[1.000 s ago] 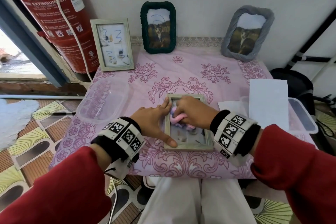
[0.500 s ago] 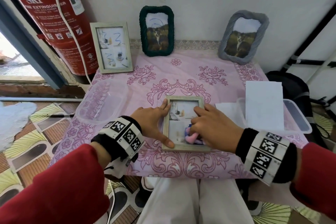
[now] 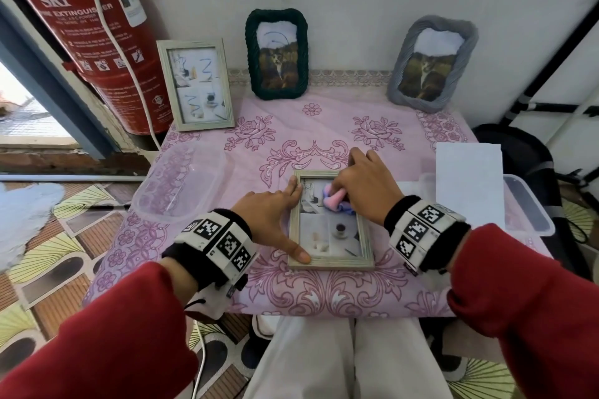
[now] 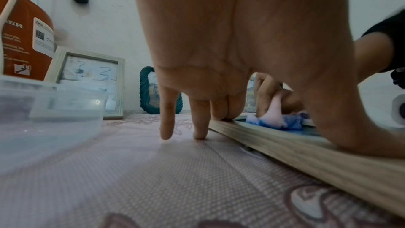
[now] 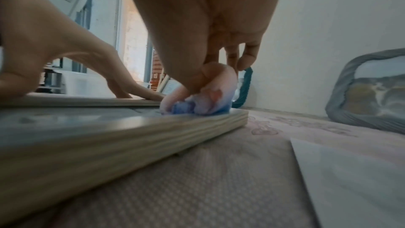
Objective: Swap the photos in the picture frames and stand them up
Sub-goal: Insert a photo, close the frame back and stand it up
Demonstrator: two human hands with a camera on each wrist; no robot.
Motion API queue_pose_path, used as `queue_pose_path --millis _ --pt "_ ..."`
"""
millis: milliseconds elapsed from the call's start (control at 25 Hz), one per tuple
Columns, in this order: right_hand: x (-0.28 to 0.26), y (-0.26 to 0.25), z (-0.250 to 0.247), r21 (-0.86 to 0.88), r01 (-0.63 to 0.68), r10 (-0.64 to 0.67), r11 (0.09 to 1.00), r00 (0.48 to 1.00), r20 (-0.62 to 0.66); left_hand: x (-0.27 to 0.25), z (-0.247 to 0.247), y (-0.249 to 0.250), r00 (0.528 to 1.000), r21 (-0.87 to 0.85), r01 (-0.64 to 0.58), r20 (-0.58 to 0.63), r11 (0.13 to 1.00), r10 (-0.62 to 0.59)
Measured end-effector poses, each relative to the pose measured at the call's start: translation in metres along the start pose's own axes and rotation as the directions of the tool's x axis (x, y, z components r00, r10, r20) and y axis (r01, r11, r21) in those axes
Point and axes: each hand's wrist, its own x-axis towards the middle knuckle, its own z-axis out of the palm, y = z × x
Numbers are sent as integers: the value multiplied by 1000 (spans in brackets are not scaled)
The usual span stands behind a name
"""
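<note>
A pale wooden picture frame [image 3: 330, 261] lies flat, glass up, near the table's front edge. My left hand [image 3: 275, 220] rests on its left rail with straight fingers, thumb on the near corner; its fingers [image 4: 198, 119] touch the cloth beside the frame [image 4: 306, 152]. My right hand [image 3: 363, 188] pinches a pink and blue cloth wad [image 3: 335, 201] and presses it on the glass at the frame's far end; the cloth wad [image 5: 203, 98] shows under the thumb on the frame [image 5: 122, 134]. Three more frames stand at the wall: wooden [image 3: 196, 84], dark green [image 3: 277, 55], grey [image 3: 431, 65].
A clear plastic lid [image 3: 178, 185] lies at the left of the pink tablecloth [image 3: 324, 126]. A clear box [image 3: 528, 214] with white paper [image 3: 468, 185] on it sits at the right. A red fire extinguisher [image 3: 81, 26] stands at the back left.
My right hand has slid the cloth wad from the frame's near end up to its far end. The left hand has stayed on the left rail.
</note>
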Motion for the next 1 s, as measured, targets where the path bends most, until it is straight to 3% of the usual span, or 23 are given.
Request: queue_pose_path --millis 240,400,440,560,680,760,840,920,1000 --pt "5 -1 2 258 -72 67 963 997 31 -1 -1 3 999 -42 34 39 999 -32" --pt "-10 -3 -2 442 -37 2 896 997 79 -3 -2 5 998 -49 47 51 998 -44" --pt "-15 -4 -1 524 -64 18 849 996 93 -3 -1 5 998 -58 49 50 997 -46" --pt "-26 -7 -6 801 -219 133 557 976 174 -7 -1 8 998 -81 50 -23 995 -52" --pt "-37 -5 -10 837 -260 179 481 964 197 -10 -1 17 992 -52 66 -108 996 -72" --pt "-44 -5 -11 865 -253 207 434 962 178 -7 0 23 970 -162 32 -233 986 -70" --pt "-49 -5 -7 863 -222 229 454 965 127 -2 4 31 912 -452 -25 -375 892 -165" --pt "-52 -6 -2 850 -193 274 490 960 60 1 8 43 899 -719 -59 -340 692 -276" --pt "-55 -7 4 859 -231 376 456 925 49 7 14 51 923 -833 -50 -249 551 -293"
